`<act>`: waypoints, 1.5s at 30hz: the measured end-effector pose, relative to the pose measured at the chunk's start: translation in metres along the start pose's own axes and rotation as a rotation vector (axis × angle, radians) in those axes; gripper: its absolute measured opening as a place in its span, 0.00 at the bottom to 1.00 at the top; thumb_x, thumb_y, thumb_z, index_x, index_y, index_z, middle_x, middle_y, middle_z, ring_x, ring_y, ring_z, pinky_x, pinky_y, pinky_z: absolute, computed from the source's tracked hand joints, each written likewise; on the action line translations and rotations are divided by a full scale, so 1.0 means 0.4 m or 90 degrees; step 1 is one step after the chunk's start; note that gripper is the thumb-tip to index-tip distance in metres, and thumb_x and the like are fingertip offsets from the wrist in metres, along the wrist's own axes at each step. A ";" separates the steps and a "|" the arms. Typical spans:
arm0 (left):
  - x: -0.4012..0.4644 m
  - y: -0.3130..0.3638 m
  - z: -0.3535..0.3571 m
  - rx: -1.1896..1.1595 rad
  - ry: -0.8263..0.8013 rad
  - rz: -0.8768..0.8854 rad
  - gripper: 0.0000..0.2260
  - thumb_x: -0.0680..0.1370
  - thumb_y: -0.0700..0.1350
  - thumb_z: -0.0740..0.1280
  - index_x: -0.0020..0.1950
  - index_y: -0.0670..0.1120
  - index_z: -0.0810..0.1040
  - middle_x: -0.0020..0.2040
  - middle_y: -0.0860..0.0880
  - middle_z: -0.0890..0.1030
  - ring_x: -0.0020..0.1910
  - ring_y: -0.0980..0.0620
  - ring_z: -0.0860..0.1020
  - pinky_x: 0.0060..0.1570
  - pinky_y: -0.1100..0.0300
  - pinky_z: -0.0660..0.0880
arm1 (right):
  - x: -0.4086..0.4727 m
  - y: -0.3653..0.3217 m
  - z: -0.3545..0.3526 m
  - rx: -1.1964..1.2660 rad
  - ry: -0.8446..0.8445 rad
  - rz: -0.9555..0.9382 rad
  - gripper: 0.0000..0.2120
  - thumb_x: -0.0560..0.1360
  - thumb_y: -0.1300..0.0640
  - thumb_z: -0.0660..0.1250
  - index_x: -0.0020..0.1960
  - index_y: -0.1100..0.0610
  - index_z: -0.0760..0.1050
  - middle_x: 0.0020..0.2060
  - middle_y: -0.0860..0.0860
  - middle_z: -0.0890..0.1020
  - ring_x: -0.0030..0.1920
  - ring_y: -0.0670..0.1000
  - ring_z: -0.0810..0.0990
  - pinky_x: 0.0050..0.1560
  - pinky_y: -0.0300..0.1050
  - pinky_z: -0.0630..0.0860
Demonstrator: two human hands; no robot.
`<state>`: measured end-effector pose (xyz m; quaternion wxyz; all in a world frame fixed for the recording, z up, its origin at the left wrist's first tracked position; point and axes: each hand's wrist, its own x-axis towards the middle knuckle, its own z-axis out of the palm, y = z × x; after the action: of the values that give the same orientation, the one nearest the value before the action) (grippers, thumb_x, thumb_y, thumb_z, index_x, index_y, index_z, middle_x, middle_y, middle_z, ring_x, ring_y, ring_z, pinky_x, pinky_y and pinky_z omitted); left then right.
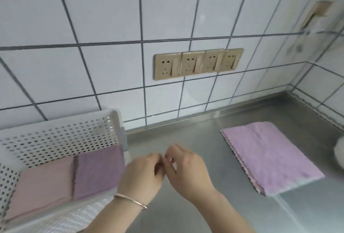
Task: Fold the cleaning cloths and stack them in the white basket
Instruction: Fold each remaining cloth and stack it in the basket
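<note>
Cleaning cloths: two folded (44,182) (98,171) in white basket (55,134); pink stack (270,158) waits on counter (195,139). Left hand (143,173), right hand (188,167) loosely curled, empty.

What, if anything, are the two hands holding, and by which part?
Nothing. The left hand and right hand hover empty, fingers loosely curled, over the steel counter between the white basket and the pink cloth.

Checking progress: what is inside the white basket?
In the white basket, two folded cloths lie side by side: a pink cloth and a purple cloth. Whether more lie underneath is hidden.
</note>
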<state>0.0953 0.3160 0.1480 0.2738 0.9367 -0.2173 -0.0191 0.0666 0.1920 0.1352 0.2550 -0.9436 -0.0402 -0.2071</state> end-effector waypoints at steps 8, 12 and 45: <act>0.042 0.265 0.394 0.107 -0.200 0.042 0.10 0.78 0.51 0.57 0.50 0.49 0.75 0.50 0.49 0.81 0.52 0.46 0.78 0.42 0.58 0.70 | -0.241 0.389 -0.131 -0.028 -0.124 0.229 0.16 0.75 0.46 0.51 0.48 0.54 0.72 0.45 0.50 0.79 0.46 0.55 0.78 0.40 0.46 0.68; 0.074 0.392 0.590 0.152 -0.263 0.077 0.11 0.77 0.50 0.57 0.51 0.50 0.76 0.53 0.50 0.79 0.54 0.48 0.77 0.48 0.58 0.72 | -0.351 0.596 -0.189 -0.051 -0.204 0.316 0.10 0.77 0.52 0.55 0.52 0.54 0.73 0.50 0.50 0.79 0.49 0.55 0.78 0.41 0.44 0.67; 0.190 0.572 0.891 0.305 -0.261 0.174 0.15 0.46 0.48 0.78 0.26 0.49 0.76 0.20 0.51 0.73 0.18 0.53 0.73 0.17 0.68 0.63 | -0.468 1.002 -0.226 -0.137 -0.164 0.252 0.11 0.53 0.54 0.72 0.35 0.50 0.77 0.33 0.46 0.75 0.33 0.51 0.76 0.28 0.40 0.73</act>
<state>0.0183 -0.0684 -0.0292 -0.0032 0.9132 -0.3898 -0.1186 -0.0646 -0.1947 -0.0572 0.1816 -0.9734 0.1356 -0.0342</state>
